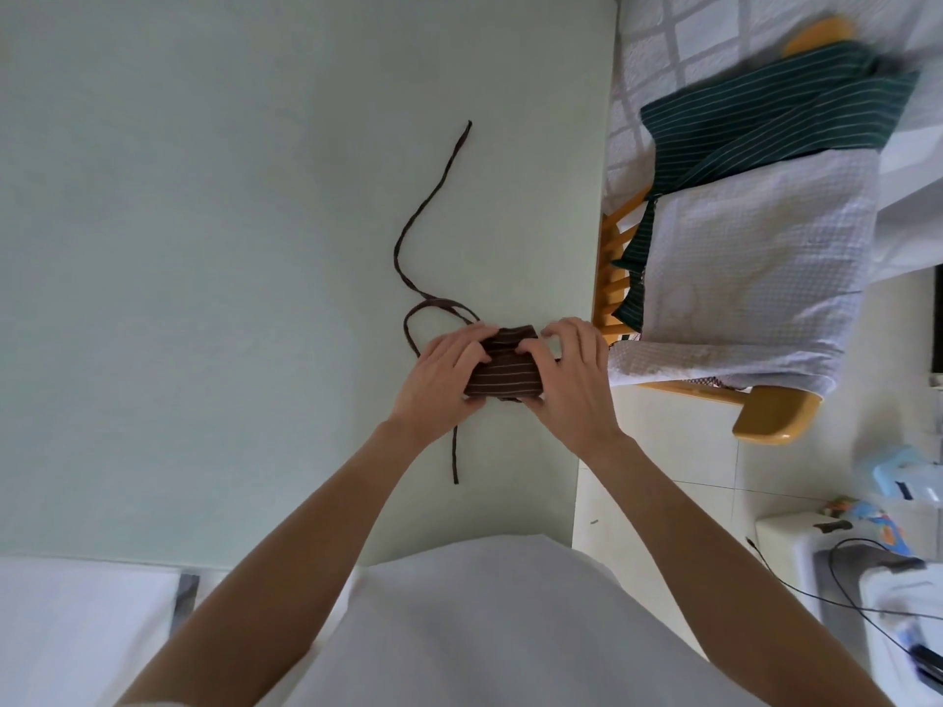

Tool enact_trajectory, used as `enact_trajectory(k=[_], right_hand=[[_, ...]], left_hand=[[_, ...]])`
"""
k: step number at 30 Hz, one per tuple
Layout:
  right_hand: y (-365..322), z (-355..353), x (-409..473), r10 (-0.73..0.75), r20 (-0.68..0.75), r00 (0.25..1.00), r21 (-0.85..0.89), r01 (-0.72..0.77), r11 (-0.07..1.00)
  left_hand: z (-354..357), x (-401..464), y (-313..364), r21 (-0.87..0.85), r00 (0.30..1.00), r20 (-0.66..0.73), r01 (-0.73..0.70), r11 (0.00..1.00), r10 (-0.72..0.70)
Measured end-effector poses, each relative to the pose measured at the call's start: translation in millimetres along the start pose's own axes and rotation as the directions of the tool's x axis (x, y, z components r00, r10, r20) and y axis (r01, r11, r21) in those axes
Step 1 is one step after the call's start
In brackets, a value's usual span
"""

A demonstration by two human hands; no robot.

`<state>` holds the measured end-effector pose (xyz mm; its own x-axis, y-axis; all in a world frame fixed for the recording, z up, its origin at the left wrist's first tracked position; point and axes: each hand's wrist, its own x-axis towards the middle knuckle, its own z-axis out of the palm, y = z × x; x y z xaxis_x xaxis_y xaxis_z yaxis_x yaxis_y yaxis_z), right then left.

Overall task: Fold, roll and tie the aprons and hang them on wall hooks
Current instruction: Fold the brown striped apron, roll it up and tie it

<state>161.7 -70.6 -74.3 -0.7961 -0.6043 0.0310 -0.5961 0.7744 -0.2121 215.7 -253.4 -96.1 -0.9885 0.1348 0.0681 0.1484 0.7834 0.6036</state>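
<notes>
I see both hands clasping the rolled brown apron with thin pale stripes (pixel 502 372) near the right edge of the pale green table (pixel 204 247). My left hand (pixel 444 380) curls its grip around one end, my right hand (pixel 569 380) around the other. Its long brown tie strap (pixel 426 211) trails away across the table.

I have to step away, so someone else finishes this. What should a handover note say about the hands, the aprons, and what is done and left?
Left hand and right hand: both grip the brown striped apron, one at each end, fingers curled over it.
Brown apron: rolled into a short bundle on the pale table. Its ties trail loose across the table, not yet wrapped round the roll.
Green striped apron: draped unfolded over the wooden chair, with a white cloth.
Done: brown apron folded and rolled.
Left: tie and hang it; then do the green one.
</notes>
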Motion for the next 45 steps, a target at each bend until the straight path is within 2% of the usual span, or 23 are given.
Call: enact_trajectory(k=[4,9,13,14,16,17,19,21,22,24,25,26,27,29,30,31,33,35,36,38,41,43,45], right_hand=[[11,13,-8,-0.137,0.143,0.980,0.217,0.104,0.971],[13,15,5,0.032,0.184,0.982,0.434,-0.110,0.894],[8,2,14,0.126,0.181,0.975,0.522,-0.204,0.828],[6,-5,15,0.196,0.215,0.957,0.578,-0.286,0.764],[1,-21,17,0.347,0.320,0.881,0.706,-0.466,0.532],[-1,-29,19,0.413,0.358,0.838,0.752,-0.520,0.405],[1,-41,22,0.532,0.378,0.758,0.794,-0.560,0.235],[7,-51,24,0.631,0.396,0.668,0.812,-0.576,0.100],[10,-54,24,0.671,0.415,0.614,0.819,-0.574,0.018],[14,-55,24,0.725,0.449,0.522,0.828,-0.548,-0.118],[13,-56,23,0.745,0.435,0.505,0.829,-0.547,-0.113],[12,-55,22,0.768,0.383,0.514,0.822,-0.568,-0.030],[9,-55,22,0.780,0.295,0.552,0.791,-0.599,0.125],[4,-57,17,0.673,0.049,0.738,0.591,-0.564,0.577],[5,-56,14,0.525,-0.043,0.850,0.419,-0.462,0.782],[8,-55,12,0.339,-0.073,0.938,0.246,-0.313,0.917],[13,-56,8,-0.020,-0.015,1.000,0.080,0.021,0.997],[9,-66,5,-0.244,0.100,0.965,0.268,0.211,0.940],[4,-75,3,-0.285,0.126,0.950,0.447,0.202,0.872],[-5,-91,0,-0.232,0.125,0.965,0.733,0.068,0.676],[-17,-111,-1,-0.073,0.074,0.995,0.900,-0.035,0.435],[-26,-121,-1,0.000,0.133,0.991,0.950,-0.127,0.284],[-35,-126,-2,0.056,0.219,0.974,0.962,-0.226,0.154]], left_hand=[[0,-7,-5,-0.073,0.987,0.132,0.102,0.992,-0.091],[-10,11,-7,-0.224,0.940,0.283,0.260,0.939,-0.192],[-21,23,-13,-0.330,0.897,0.380,0.357,0.874,-0.223],[-25,24,-12,-0.354,0.874,0.412,0.414,0.839,-0.257],[-34,28,-5,-0.474,0.826,0.449,0.543,0.693,-0.341],[-38,29,-2,-0.554,0.823,0.419,0.566,0.610,-0.383],[-45,27,7,-0.628,0.825,0.286,0.545,0.555,-0.487],[-50,19,14,-0.587,0.808,0.186,0.548,0.597,-0.559],[-52,12,17,-0.526,0.818,0.137,0.538,0.659,-0.559],[-55,0,22,-0.286,0.892,0.098,0.450,0.846,-0.441],[-56,-6,25,-0.124,0.931,0.124,0.359,0.925,-0.344],[-56,-11,29,0.005,0.954,0.159,0.255,0.967,-0.253],[-57,-14,32,0.078,0.969,0.175,0.161,0.984,-0.172],[-63,-18,37,0.162,0.994,0.111,-0.026,0.986,0.008],[-71,-16,40,0.193,0.995,0.064,-0.085,0.977,0.074],[-80,-11,40,0.219,0.993,0.018,-0.117,0.969,0.116],[-100,0,37,0.240,0.986,-0.059,-0.137,0.961,0.156],[-120,12,38,0.159,0.990,-0.094,-0.089,0.983,0.105],[-127,15,41,0.054,0.994,-0.100,-0.038,0.998,0.043],[-131,17,45,-0.231,0.989,-0.086,0.097,0.968,-0.120],[-123,10,53,-0.554,0.959,-0.007,0.231,0.800,-0.282],[-112,4,60,-0.675,0.942,0.079,0.291,0.678,-0.326],[-101,-2,70,-0.676,0.922,0.125,0.349,0.649,-0.366]])
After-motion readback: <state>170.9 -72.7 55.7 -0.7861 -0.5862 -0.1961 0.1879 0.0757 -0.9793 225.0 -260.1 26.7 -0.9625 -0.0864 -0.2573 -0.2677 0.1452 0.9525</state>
